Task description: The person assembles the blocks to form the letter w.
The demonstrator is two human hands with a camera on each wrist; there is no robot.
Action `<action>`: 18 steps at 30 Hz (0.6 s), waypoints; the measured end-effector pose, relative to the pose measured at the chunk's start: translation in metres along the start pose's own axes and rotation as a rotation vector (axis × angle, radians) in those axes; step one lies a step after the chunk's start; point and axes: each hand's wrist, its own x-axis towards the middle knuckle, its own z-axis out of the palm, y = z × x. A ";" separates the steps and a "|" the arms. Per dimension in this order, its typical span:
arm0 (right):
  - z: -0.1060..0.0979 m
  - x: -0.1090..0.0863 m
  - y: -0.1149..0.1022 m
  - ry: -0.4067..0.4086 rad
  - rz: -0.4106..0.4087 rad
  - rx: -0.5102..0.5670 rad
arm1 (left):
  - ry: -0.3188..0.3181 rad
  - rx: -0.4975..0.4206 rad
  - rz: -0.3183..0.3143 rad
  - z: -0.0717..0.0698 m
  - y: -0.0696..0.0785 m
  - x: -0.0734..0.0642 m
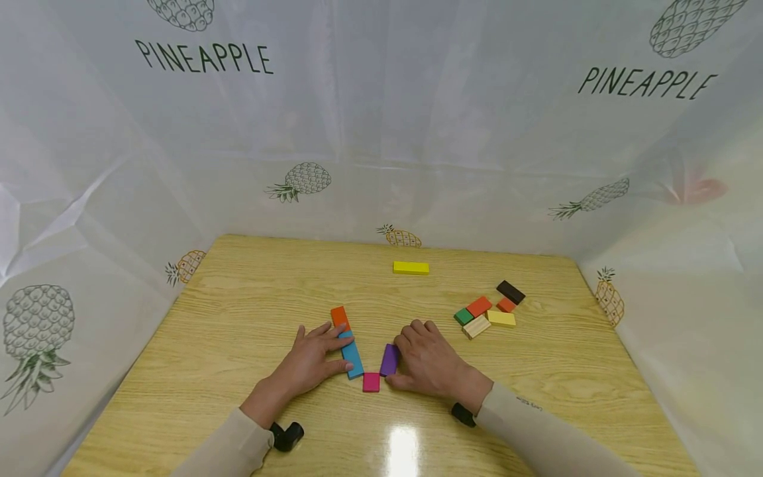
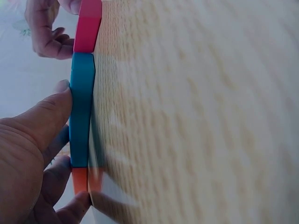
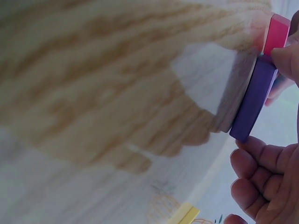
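On the table a magenta block (image 1: 371, 382) lies between the lower ends of a blue block (image 1: 352, 360) and a purple block (image 1: 389, 360). An orange block (image 1: 340, 317) adjoins the blue one's far end. My left hand (image 1: 306, 363) is spread with fairly straight fingers; its thumb and fingertips touch the blue and orange blocks. My right hand (image 1: 432, 363) pinches the purple block between thumb and index finger, one at each end, as the right wrist view shows. The other right fingers curl beside it.
A yellow block (image 1: 410, 268) lies at the back. To the right is a loose group with a black block (image 1: 510, 292), a red block (image 1: 479, 306), a green block (image 1: 463, 317), a plain wood block (image 1: 477, 326) and a pale yellow block (image 1: 501, 319). A pineapple-print sheet (image 1: 369, 119) hangs behind.
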 end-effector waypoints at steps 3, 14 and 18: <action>0.000 0.000 0.000 -0.009 0.004 0.008 | 0.000 -0.002 0.000 0.000 0.000 0.000; -0.003 -0.001 0.004 -0.001 0.036 0.039 | -0.006 -0.006 -0.003 -0.001 0.000 0.001; -0.006 -0.004 0.011 0.010 0.075 0.042 | -0.013 -0.013 -0.010 0.000 0.000 0.000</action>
